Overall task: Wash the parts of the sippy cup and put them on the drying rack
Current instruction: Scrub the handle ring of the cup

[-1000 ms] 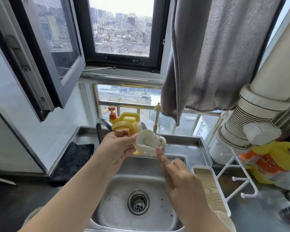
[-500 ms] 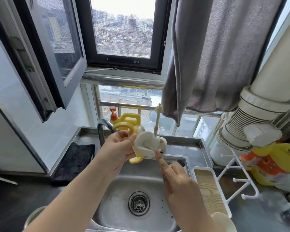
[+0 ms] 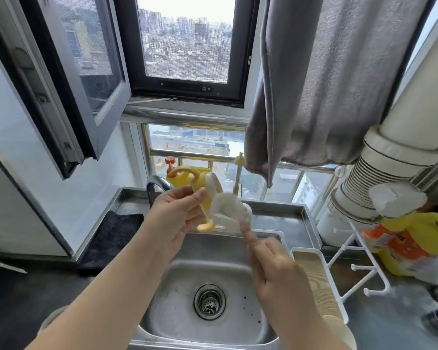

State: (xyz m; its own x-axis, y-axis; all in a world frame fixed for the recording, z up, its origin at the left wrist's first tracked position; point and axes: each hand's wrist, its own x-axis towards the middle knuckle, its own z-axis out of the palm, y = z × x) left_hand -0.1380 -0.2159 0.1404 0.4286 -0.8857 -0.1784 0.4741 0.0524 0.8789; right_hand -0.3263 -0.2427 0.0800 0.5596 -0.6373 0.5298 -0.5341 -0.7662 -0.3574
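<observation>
Left hand (image 3: 177, 218) holds cup lid (image 3: 225, 210) above sink (image 3: 177, 286).

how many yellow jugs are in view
2. One yellow detergent jug stands behind the faucet at the window; another yellow jug, orange-labelled, sits on the counter at far right. More may be hidden behind the hands.

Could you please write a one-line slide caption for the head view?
Over the sink, the left hand holds the sippy cup lid while the right hand touches it with one finger.
</observation>
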